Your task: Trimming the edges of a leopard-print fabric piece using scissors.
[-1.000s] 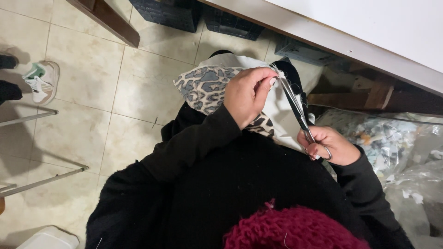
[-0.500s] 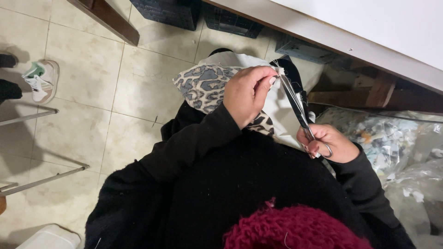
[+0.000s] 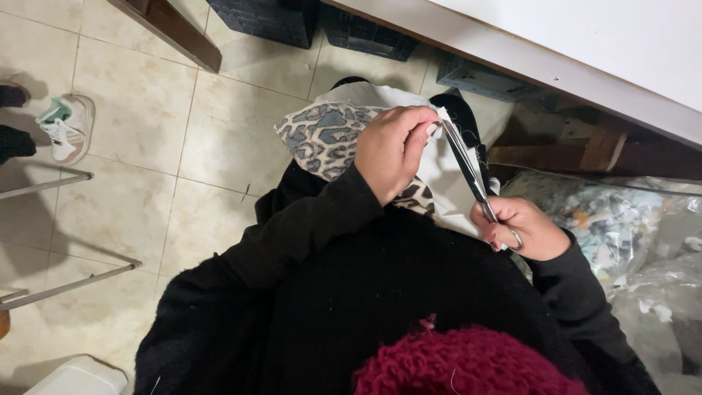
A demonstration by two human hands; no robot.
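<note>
**Scissors at the edge of a leopard-print cloth**

A tiled beige floor (image 3: 131, 190) spreads to the left, crossed by thin metal bars (image 3: 69, 281) and bearing a white sneaker with green trim (image 3: 67, 126). Dark plastic crates (image 3: 270, 18) sit along the top under a white tabletop (image 3: 585, 44), beside a slanting brown wooden beam (image 3: 172, 29). To the right, clear plastic bags (image 3: 621, 234) bulge with small pale scraps. A white plastic lid or bin corner (image 3: 77, 377) shows at the bottom left. The person's black fuzzy sleeves and a dark red knitted scarf (image 3: 468, 366) fill the foreground and hide the lap.

The cloth (image 3: 325, 139) lies across the person's knees: soft fabric, grey-and-tan leopard print on one face, plain white on the other, folded in loose curves. The left hand (image 3: 391, 150) is closed over its upper edge, pinching the fabric between thumb and fingers. The right hand (image 3: 523, 230) grips the handles of long, slim metal scissors (image 3: 468, 172), whose blades run up along the white edge to the left fingertips; they appear almost closed, though the angle makes this hard to judge.
</note>
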